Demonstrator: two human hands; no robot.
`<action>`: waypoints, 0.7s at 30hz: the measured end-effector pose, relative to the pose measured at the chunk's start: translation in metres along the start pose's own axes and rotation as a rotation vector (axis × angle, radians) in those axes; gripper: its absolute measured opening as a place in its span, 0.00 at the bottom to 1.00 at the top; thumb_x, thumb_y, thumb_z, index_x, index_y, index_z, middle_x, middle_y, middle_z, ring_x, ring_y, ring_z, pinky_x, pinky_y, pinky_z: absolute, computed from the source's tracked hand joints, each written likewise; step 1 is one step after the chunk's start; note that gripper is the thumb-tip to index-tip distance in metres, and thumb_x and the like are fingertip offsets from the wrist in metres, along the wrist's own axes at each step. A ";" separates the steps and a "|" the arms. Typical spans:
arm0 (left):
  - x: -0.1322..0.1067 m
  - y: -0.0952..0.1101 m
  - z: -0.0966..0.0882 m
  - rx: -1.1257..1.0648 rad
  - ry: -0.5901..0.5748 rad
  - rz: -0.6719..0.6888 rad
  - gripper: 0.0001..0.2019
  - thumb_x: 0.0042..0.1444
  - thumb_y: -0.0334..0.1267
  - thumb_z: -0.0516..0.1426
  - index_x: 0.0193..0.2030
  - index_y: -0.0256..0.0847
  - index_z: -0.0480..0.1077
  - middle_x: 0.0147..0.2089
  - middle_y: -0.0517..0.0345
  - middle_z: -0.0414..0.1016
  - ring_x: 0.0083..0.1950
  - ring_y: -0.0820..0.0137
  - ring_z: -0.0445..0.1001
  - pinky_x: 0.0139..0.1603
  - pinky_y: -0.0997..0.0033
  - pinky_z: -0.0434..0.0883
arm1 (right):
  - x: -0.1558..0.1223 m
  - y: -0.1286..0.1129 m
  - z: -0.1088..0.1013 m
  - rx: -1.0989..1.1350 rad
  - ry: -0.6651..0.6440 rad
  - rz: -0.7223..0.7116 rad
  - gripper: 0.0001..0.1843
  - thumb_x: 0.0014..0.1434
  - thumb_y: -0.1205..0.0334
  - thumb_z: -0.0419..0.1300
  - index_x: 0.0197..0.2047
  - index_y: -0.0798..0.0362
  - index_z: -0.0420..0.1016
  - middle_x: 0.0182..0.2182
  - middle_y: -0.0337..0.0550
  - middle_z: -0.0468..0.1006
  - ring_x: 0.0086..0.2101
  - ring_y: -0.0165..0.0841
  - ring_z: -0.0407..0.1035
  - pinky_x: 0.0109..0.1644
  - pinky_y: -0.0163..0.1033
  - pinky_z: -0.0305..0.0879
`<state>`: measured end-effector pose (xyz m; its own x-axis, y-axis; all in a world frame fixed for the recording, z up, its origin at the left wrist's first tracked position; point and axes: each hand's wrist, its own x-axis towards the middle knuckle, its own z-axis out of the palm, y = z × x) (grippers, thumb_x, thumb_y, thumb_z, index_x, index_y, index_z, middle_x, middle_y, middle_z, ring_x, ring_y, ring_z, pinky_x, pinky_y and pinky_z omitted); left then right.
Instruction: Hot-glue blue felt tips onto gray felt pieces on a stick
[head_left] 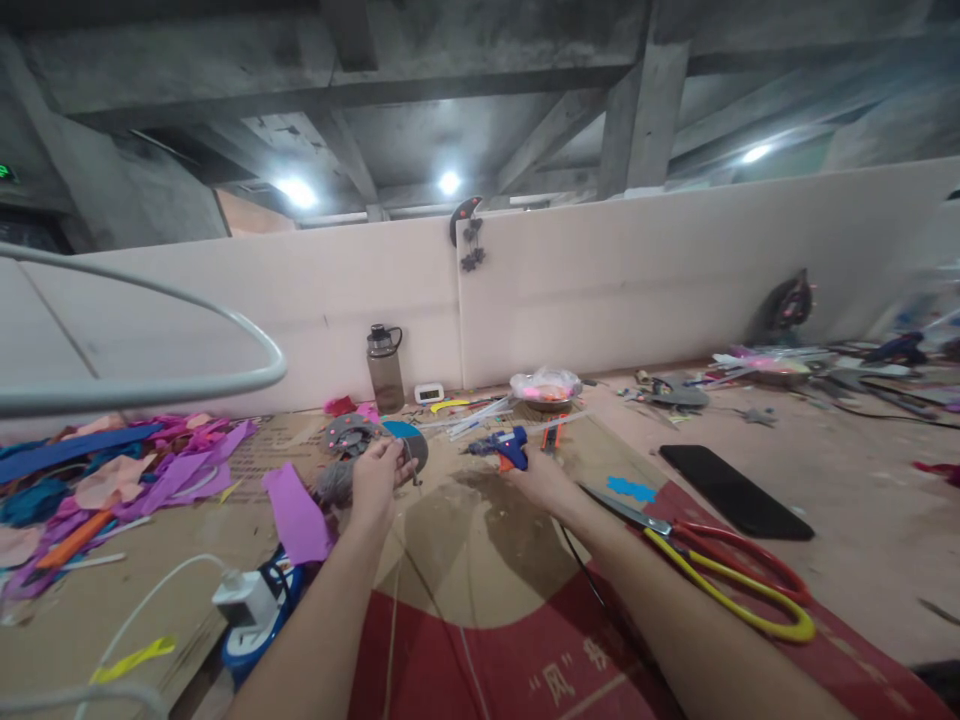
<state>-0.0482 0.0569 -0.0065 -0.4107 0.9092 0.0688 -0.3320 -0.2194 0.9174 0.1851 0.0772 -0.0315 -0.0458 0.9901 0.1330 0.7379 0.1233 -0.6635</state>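
Observation:
My right hand (536,475) is closed round a blue hot glue gun (513,446) with an orange trigger, its nozzle turned left. My left hand (381,468) pinches a thin strand of grey yarn (414,468); the fingertips partly hide it. Close by on the left lies a ball of grey yarn (336,484). Just behind the left hand are a grey disc (418,452), a blue piece (400,429) at its top, and a grey wrapped shape with small red dots (346,432). A gap separates the nozzle from the left hand.
Large scissors (720,570) with red and yellow handles and a black phone (735,490) lie right. Felt scraps (120,470) and a power strip (255,640) are left. A bottle (385,370) and a bowl (546,390) stand before the white partition (337,290).

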 end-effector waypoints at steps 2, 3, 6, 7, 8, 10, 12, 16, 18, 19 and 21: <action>0.001 0.000 0.000 -0.001 0.002 -0.010 0.09 0.41 0.35 0.62 0.27 0.33 0.68 0.26 0.58 0.71 0.26 0.76 0.71 0.31 0.71 0.75 | -0.004 -0.008 -0.002 0.164 0.075 -0.017 0.14 0.49 0.62 0.53 0.40 0.55 0.66 0.32 0.47 0.75 0.31 0.35 0.70 0.32 0.36 0.62; 0.001 0.000 0.000 -0.002 0.001 -0.019 0.08 0.41 0.34 0.62 0.27 0.33 0.68 0.26 0.57 0.71 0.26 0.76 0.71 0.31 0.71 0.75 | -0.007 -0.013 -0.003 0.274 0.101 -0.033 0.15 0.49 0.62 0.53 0.41 0.55 0.65 0.32 0.45 0.75 0.30 0.34 0.69 0.32 0.36 0.63; -0.001 0.002 0.003 -0.007 0.010 -0.037 0.07 0.41 0.33 0.62 0.26 0.33 0.68 0.26 0.57 0.71 0.26 0.76 0.71 0.31 0.70 0.75 | -0.020 -0.029 -0.005 0.642 0.068 -0.114 0.16 0.49 0.63 0.53 0.44 0.53 0.61 0.33 0.42 0.74 0.27 0.31 0.67 0.31 0.37 0.65; -0.001 0.002 0.003 -0.012 0.017 -0.037 0.08 0.40 0.33 0.62 0.26 0.33 0.68 0.26 0.57 0.71 0.25 0.76 0.71 0.31 0.70 0.75 | -0.025 -0.034 -0.006 0.765 0.032 -0.154 0.17 0.49 0.63 0.53 0.44 0.53 0.60 0.36 0.43 0.73 0.27 0.30 0.67 0.31 0.37 0.66; -0.003 0.003 0.005 -0.019 0.017 -0.036 0.08 0.40 0.33 0.62 0.27 0.33 0.68 0.26 0.58 0.70 0.25 0.76 0.70 0.31 0.70 0.75 | -0.030 -0.038 -0.007 0.871 -0.014 -0.194 0.16 0.50 0.63 0.53 0.44 0.52 0.59 0.39 0.43 0.73 0.28 0.30 0.67 0.31 0.37 0.67; -0.005 0.003 0.007 -0.029 -0.001 -0.031 0.09 0.39 0.34 0.63 0.27 0.33 0.68 0.25 0.59 0.70 0.25 0.77 0.69 0.31 0.70 0.75 | -0.039 -0.046 -0.009 0.976 -0.082 -0.243 0.16 0.51 0.62 0.54 0.44 0.52 0.59 0.41 0.45 0.72 0.28 0.29 0.67 0.31 0.37 0.67; -0.008 0.003 0.009 -0.022 -0.025 -0.017 0.11 0.37 0.36 0.64 0.26 0.33 0.69 0.24 0.61 0.68 0.23 0.79 0.67 0.31 0.71 0.74 | -0.046 -0.051 -0.010 0.971 -0.100 -0.271 0.15 0.53 0.61 0.54 0.44 0.53 0.60 0.40 0.45 0.72 0.27 0.27 0.66 0.30 0.35 0.66; -0.014 0.003 0.013 0.009 -0.055 0.014 0.13 0.36 0.39 0.65 0.26 0.33 0.69 0.21 0.65 0.64 0.22 0.80 0.65 0.34 0.70 0.74 | -0.053 -0.053 -0.008 0.866 -0.055 -0.355 0.15 0.56 0.60 0.52 0.46 0.53 0.61 0.38 0.42 0.71 0.26 0.27 0.62 0.28 0.33 0.64; -0.017 0.003 0.015 0.036 -0.064 0.034 0.14 0.36 0.40 0.65 0.27 0.33 0.70 0.23 0.64 0.65 0.24 0.80 0.66 0.35 0.69 0.75 | -0.054 -0.052 -0.007 0.787 -0.015 -0.388 0.15 0.56 0.59 0.52 0.47 0.53 0.63 0.37 0.43 0.71 0.28 0.28 0.63 0.28 0.34 0.63; -0.018 0.004 0.016 0.047 -0.072 0.042 0.14 0.37 0.41 0.65 0.28 0.33 0.71 0.23 0.63 0.65 0.24 0.80 0.66 0.36 0.69 0.75 | -0.055 -0.051 -0.006 0.741 0.009 -0.402 0.15 0.56 0.58 0.52 0.47 0.53 0.64 0.37 0.43 0.71 0.29 0.30 0.64 0.30 0.34 0.64; -0.019 0.004 0.018 0.064 -0.098 0.054 0.14 0.38 0.41 0.64 0.28 0.33 0.71 0.26 0.62 0.68 0.26 0.79 0.68 0.38 0.67 0.75 | -0.055 -0.050 -0.004 0.647 0.075 -0.428 0.15 0.56 0.57 0.53 0.46 0.53 0.66 0.36 0.44 0.72 0.32 0.33 0.65 0.34 0.37 0.64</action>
<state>-0.0267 0.0446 0.0027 -0.3401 0.9277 0.1540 -0.2557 -0.2488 0.9342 0.1536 0.0158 -0.0024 -0.1758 0.8430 0.5084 0.1258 0.5314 -0.8377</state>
